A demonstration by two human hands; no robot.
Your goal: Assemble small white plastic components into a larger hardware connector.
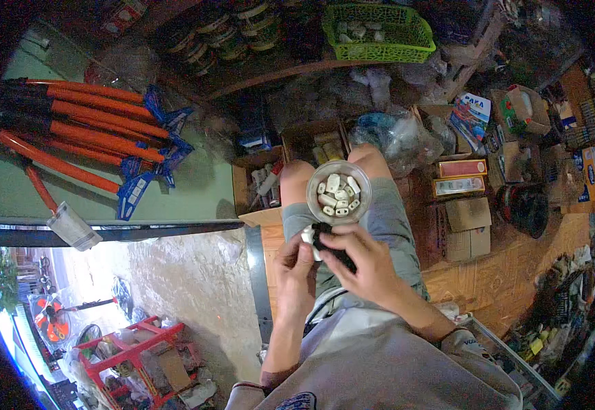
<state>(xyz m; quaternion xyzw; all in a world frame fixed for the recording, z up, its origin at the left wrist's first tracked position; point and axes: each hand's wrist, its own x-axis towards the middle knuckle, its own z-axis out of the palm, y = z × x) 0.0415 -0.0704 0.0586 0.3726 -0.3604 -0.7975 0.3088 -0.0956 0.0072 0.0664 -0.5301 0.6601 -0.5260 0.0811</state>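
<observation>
On my lap, between the thighs, rests a round clear tub (311, 199) of small white blocks (334, 183), several of them with dark slots or holes. Just below its rim my two hands meet. My left hand (295, 270) pinches a white piece (308, 236), similar in colour to those in the tub. Pressed up to that piece is a soft black cloth-like thing (323, 236), which my right hand (362, 263) grips with curled fingers. The fingers partly cover both things, so their full shape is hidden.
Orange-handled tools (99, 126) with blue labels lie on a pale green surface at left. A green basket (379, 51) stands on the far shelf. To the right are cardboard boxes (467, 229) on the wooden floor (516, 256); a red rack (133, 355) stands lower left.
</observation>
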